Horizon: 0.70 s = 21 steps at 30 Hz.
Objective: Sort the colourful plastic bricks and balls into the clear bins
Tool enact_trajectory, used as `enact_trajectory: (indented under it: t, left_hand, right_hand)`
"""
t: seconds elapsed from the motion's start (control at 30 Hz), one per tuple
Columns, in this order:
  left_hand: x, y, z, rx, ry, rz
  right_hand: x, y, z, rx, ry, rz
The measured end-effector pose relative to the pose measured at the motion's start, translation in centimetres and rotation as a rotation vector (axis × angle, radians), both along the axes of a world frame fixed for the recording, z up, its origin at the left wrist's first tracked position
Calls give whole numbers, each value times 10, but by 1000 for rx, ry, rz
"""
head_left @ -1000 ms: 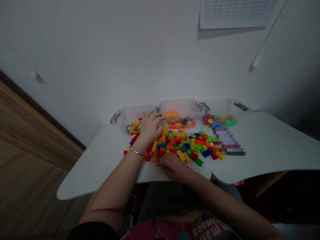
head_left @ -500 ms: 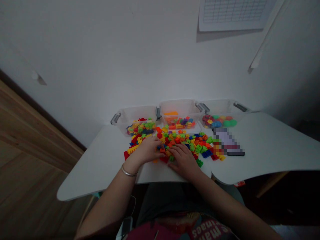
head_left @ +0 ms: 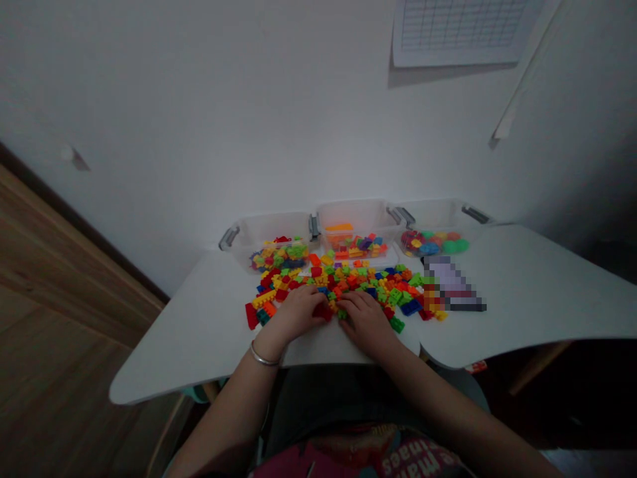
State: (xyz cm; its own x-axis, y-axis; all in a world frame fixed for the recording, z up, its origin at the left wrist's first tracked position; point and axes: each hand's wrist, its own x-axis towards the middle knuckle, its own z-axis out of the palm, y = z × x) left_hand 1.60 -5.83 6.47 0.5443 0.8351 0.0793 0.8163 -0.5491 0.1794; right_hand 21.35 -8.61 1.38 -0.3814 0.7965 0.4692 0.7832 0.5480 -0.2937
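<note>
Head view, the only one. Landmark: middle bin (head_left: pixel 365 214), clear-walled, against the wall.

Main change: a second ago the left hand (head_left: pixel 301 309) was raised, left and forward, over the far part of the brick pile (head_left: pixel 355 282), towards the left bin (head_left: pixel 271 227). Half a second ago it was down among the bricks; now it sits a little nearer the body, on the near side of the pile from the middle bin. Right hand (head_left: pixel 368 318) has moved less; also at the near edge, roughly straight out from the middle bin, close beside the left.

Left fingertips at a red brick (head_left: pixel 324 312); whether clamped on it or merely touching, cannot tell. Right fingers curled down over small green and yellow bricks; grip apart or together, cannot tell.

Pile lies on the white surface (head_left: pixel 199 332) in front of the middle bin, spreading to both sides of it. Right bin (head_left: pixel 438 212) adjoins the middle one, rounded coloured pieces inside. Pixelated flat device (head_left: pixel 450 275) lies right and forward of the middle bin, beside the pile.

Judgement: work is now two-handed, gathered on one near patch of bricks; most of the pile remains loose.
</note>
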Motion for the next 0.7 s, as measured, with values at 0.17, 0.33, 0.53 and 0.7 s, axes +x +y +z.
enact_trajectory:
  t: [0.17,0.33,0.53,0.7]
  left_hand:
    - [-3,3,6,-81,-175,27]
    - [-3,8,11,-115,-433,97]
    - [12,29,28,50,-719,199]
    - [32,60,59,321,-714,116]
  right_hand:
    - [1,-1,1,14,7,8]
    - [0,-3,3,20,24,16]
    - [1,-3,6,6,16,27]
    - [3,-3,8,-6,10,30]
